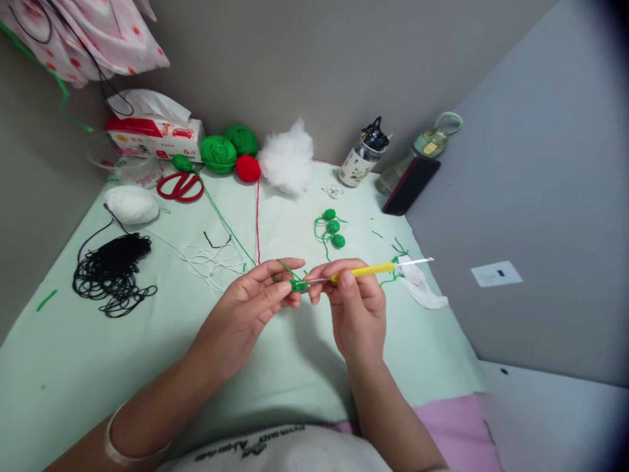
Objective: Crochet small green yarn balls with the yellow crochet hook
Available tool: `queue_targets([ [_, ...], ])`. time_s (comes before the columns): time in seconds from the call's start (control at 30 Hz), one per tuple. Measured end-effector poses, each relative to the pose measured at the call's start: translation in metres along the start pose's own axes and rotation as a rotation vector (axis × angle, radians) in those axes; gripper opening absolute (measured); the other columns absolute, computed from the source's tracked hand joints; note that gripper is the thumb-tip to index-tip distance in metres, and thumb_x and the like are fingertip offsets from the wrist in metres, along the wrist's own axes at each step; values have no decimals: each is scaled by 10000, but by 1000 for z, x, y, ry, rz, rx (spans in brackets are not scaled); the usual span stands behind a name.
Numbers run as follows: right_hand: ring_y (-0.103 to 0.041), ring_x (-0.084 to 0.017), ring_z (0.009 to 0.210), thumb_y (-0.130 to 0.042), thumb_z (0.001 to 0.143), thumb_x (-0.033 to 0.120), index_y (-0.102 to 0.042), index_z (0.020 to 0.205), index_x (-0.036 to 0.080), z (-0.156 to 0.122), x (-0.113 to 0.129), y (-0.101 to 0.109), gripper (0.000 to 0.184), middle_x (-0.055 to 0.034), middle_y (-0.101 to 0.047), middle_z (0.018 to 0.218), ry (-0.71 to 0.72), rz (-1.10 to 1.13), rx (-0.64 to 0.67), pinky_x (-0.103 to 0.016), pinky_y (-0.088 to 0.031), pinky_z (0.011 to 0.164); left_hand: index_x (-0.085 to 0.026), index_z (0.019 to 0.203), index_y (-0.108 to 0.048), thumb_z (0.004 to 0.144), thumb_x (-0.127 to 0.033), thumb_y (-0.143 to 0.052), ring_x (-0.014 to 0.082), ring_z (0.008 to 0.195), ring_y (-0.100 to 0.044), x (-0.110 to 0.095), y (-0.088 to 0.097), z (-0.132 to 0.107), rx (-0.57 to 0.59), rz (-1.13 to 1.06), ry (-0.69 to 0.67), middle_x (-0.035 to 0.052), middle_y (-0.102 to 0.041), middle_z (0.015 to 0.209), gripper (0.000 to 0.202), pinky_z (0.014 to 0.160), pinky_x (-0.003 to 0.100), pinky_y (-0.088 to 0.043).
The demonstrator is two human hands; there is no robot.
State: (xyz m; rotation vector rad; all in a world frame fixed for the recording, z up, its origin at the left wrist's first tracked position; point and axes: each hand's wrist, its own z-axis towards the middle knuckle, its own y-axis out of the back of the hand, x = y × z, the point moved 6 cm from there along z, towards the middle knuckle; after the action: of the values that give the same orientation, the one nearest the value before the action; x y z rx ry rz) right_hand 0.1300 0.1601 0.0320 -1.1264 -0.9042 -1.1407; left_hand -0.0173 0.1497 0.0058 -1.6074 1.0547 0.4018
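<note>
Between the thumb and fingers of my left hand [258, 292] is a small piece of green crochet [299, 286]. Green yarn [227, 225] runs from that hand back toward the far left of the table. My right hand [356, 305] grips a crochet hook [366, 271] by its yellow handle, thumb on top. The hook's metal shaft reaches left to the green piece; its other metal end points right. Whether the tip sits inside a stitch is too small to tell. Behind my hands lie three small green crocheted balls [333, 226] with yarn tails.
Black cord [115, 269], white yarn [132, 204] and red scissors [181, 187] lie on the left. Along the back stand a tissue pack [157, 137], green yarn balls [219, 155], a red ball [247, 169], white stuffing [288, 159], a pen jar [358, 165], a bottle [396, 174] and a phone [411, 185].
</note>
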Motion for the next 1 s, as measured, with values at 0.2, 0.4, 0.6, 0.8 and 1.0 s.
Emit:
queue_targets([
  [0.2, -724, -208, 843, -491, 1041, 180, -698, 1115, 264, -18, 23, -9, 235, -62, -772, 989, 401, -419, 40, -394, -601, 729, -310, 1111, -813, 861, -273, -813, 124, 820, -631, -3, 4, -2, -67, 164, -111, -24, -644, 887, 253, 831, 249, -503],
  [0.4, -747, -236, 916, -492, 1024, 129, -665, 1235, 221, -28, 27, -16, 287, -91, -764, 964, 652, -501, 69, -400, -601, 723, -319, 1238, -761, 851, -237, -810, 123, 785, -614, -3, 4, -3, -61, 168, -144, -36, -649, 847, 399, 798, 249, -512],
  [0.6, -737, -216, 892, -515, 1020, 121, -677, 1219, 213, -30, 22, -20, 272, -93, -753, 967, 708, -647, 66, -375, -609, 738, -303, 1234, -749, 825, -195, -832, 96, 771, -614, 3, 1, -5, -82, 104, -106, -55, -643, 806, 431, 777, 208, -514],
  [0.8, -708, -210, 953, -591, 977, 89, -731, 1201, 253, -29, 23, -16, 312, -85, -737, 1045, 650, -771, 55, -366, -606, 784, -213, 1215, -783, 828, -254, -841, 71, 688, -578, 13, -3, -2, 37, -138, 141, -10, -658, 818, 394, 684, 181, -509],
  [1.0, -662, -173, 739, -563, 1024, 213, -760, 1015, 252, -9, 14, -3, 202, -43, -743, 893, 256, -187, -14, -332, -569, 635, -244, 1140, -818, 836, -214, -818, 53, 637, -532, 0, 0, 2, -9, -75, 52, -27, -633, 814, 306, 626, 168, -482],
])
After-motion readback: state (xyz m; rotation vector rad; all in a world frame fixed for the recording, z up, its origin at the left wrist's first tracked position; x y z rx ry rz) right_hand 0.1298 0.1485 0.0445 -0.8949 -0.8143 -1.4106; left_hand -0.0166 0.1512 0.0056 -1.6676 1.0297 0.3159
